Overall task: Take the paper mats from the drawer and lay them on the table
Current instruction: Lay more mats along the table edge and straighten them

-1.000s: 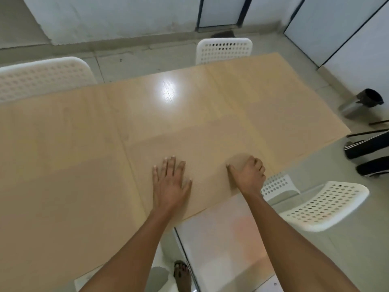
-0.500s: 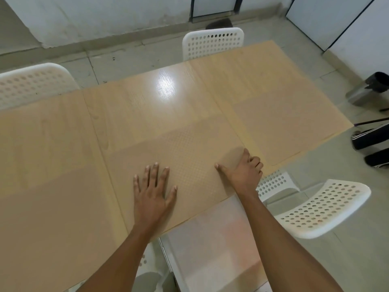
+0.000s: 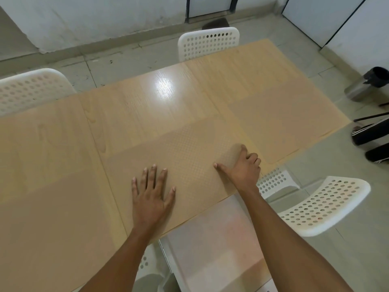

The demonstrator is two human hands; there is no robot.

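Head view: the left hand has slid nearer along the paper mat, fingers released and flat, while the right hand, clenched, grasps its curled right edge, so smoothing on the table continues.

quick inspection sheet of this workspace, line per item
surface: wooden table, glare patch near the middle
job's things: dotted paper mat flat in front of the person, its right corner curled up; more mats at right and left
clutter: nothing seen on the table
grippers: left hand flat, pressing the mat; right hand curled at the lifted corner, thumb on the mat
cables: nothing seen
surroundings: white perforated chairs around the table, metal bin on the floor at right
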